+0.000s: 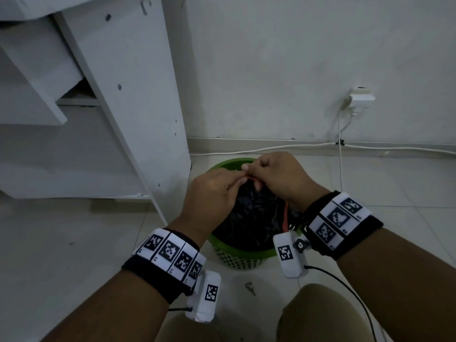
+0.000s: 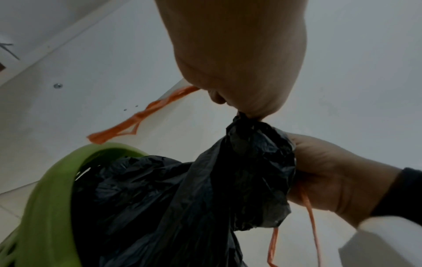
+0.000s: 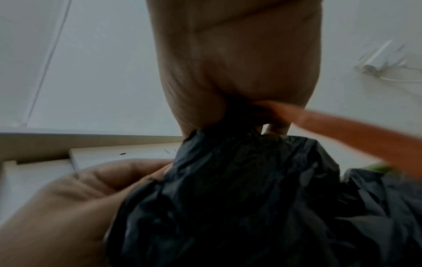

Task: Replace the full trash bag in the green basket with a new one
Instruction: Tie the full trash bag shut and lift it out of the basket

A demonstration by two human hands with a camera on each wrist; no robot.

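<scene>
The green basket (image 1: 240,259) stands upright on the tiled floor (image 1: 74,243), just right of the white cabinet (image 1: 138,95) and near the far wall (image 1: 296,58). The black trash bag (image 1: 254,218) sits inside the basket. Its long axis runs vertically: the bulk fills the basket and the gathered neck points up, rising above the rim. An orange drawstring (image 2: 141,115) runs through the neck; one loop trails to the left above the basket rim, and further strands hang down on the right side of the bag.

Left hand (image 1: 212,193): the grip is closed, fingers curled, pinching the drawstring at the top of the gathered neck. In the left wrist view the fingertips press together directly on the bunched plastic.

Right hand (image 1: 278,176): the grip is closed, fingers curled around the neck of the bag and the drawstring. The right wrist view is blurred; it shows the orange string leaving the closed fingers toward the right.

Both hands meet above the far part of the basket opening, touching each other at the fingertips. Each wrist carries a black band (image 1: 162,275) with printed square markers and a small white camera unit.

Surroundings: a white plug adapter (image 1: 357,98) sits in a socket on the far wall to the right, and white cables (image 1: 271,148) run along the base of the wall. A small dark object (image 1: 250,287) lies on the floor just near of the basket; its type cannot be told. The person's knees show at the near edge.
</scene>
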